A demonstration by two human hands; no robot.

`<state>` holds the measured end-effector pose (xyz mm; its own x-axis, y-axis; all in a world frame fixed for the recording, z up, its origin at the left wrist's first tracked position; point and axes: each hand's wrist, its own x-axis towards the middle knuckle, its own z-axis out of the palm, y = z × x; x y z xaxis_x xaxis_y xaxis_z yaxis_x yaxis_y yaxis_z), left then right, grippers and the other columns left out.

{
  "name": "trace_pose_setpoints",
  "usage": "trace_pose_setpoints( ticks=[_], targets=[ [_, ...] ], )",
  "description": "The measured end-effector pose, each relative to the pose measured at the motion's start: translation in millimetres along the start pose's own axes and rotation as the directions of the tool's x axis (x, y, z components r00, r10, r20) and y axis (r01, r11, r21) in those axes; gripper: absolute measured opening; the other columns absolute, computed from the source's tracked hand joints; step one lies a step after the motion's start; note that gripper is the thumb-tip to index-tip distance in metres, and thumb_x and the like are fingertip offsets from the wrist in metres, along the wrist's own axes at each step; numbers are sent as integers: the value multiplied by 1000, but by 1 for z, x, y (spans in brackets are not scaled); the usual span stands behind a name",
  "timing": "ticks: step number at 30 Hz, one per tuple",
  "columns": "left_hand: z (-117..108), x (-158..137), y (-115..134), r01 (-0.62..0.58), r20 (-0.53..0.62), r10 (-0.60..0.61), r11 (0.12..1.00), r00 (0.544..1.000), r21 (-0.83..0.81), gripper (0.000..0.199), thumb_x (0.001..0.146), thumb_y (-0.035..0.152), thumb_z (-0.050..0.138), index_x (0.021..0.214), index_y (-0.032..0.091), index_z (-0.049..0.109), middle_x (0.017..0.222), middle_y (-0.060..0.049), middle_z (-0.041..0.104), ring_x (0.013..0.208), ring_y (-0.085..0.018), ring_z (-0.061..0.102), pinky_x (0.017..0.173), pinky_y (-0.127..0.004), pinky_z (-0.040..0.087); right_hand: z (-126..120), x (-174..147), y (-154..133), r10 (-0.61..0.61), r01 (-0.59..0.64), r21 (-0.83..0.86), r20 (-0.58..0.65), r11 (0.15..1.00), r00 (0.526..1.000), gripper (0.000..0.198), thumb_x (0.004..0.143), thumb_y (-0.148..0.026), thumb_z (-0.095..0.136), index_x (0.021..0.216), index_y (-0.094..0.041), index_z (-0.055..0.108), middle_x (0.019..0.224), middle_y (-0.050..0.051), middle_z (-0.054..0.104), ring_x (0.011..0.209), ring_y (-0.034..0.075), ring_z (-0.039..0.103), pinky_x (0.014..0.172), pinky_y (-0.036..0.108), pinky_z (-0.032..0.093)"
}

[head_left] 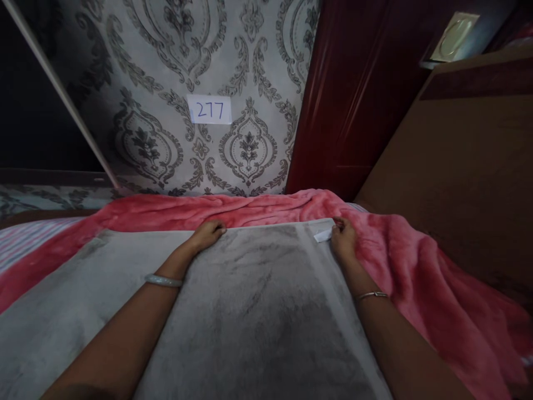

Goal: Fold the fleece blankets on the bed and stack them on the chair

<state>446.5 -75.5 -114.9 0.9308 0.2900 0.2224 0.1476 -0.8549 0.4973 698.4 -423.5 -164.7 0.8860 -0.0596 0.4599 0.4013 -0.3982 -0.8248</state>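
A grey plush blanket (pixel 258 311) lies spread out in front of me, its far edge running nearly straight across. My left hand (pixel 208 234) has its fingers closed on that far edge, near the middle. At the far right corner, my right hand (pixel 343 239) pinches the blanket beside a small white label (pixel 323 236). A lighter hem band runs down the blanket's right side. Beneath it lies a rumpled pink-red plush blanket (pixel 400 250), showing along the back and right. Each wrist wears a bangle.
Behind stands a patterned wall (pixel 250 72) with a paper marked 277 (pixel 210 109). A dark red wooden panel (pixel 345 100) and a large brown cardboard piece (pixel 458 183) rise at the right. A dark screen (pixel 41 105) is at the left, above striped cloth (pixel 33 239).
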Motion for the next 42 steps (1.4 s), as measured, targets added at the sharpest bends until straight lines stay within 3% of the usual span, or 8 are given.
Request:
trace_pose_setpoints(
  ticks=[3,6,10,13,15,29,34,42],
  targets=[
    [0,0,-3,4,6,-4,1000,1000,21,14,80,28,51,74,19,60,74,-2,63,73,-19,57,74,-32,48,-8,-1,-13,-101,100,-104,-4,990,995,48,79,-28,40,114,-11,67,103,17,70,97,28,64,95,48,49],
    [-3,-1,3,16,-19,-15,998,1000,54,14,80,27,52,80,18,63,83,-6,66,81,-22,59,80,-37,49,-14,-10,-39,-371,381,-199,86,903,924,55,86,-32,41,134,-11,59,133,19,62,127,31,52,111,53,37],
    [-3,-7,33,-110,-53,122,975,991,191,30,85,34,55,105,17,69,118,-14,67,113,-31,56,102,-49,42,-10,-42,-76,-554,699,-108,530,706,642,66,97,-48,40,156,-21,36,162,12,36,151,29,24,120,55,24],
    [11,-12,57,-325,138,299,910,944,255,47,94,44,47,134,23,60,148,-12,54,138,-31,44,115,-52,31,-2,-66,-89,-410,757,-18,832,653,373,65,100,-57,35,159,-30,31,167,7,27,155,29,15,121,58,19],
    [24,-15,62,-377,287,308,897,907,229,55,98,49,41,147,27,48,159,-9,42,148,-28,33,120,-52,23,2,-74,-90,-307,750,-9,909,662,282,65,101,-61,32,159,-32,31,167,6,25,155,30,15,121,60,16],
    [35,-24,76,-232,351,129,934,927,271,64,99,54,36,157,27,33,167,-10,25,155,-31,19,122,-59,8,-4,-80,-92,-228,710,-47,930,703,287,66,100,-64,33,158,-34,31,168,5,20,155,35,13,120,64,16],
    [28,-72,98,-180,337,76,940,938,290,71,97,61,39,158,24,33,167,-13,22,155,-37,15,121,-62,11,-40,-113,-104,-200,719,-38,949,694,243,68,98,-67,35,159,-37,27,169,4,15,155,37,10,118,68,17],
    [22,-155,108,-230,293,132,915,947,331,72,96,62,40,157,26,33,167,-13,22,154,-36,17,121,-61,12,-99,-169,-101,-224,761,-83,930,644,291,71,97,-66,40,160,-37,26,169,7,15,155,37,12,117,69,18]
  ],
)
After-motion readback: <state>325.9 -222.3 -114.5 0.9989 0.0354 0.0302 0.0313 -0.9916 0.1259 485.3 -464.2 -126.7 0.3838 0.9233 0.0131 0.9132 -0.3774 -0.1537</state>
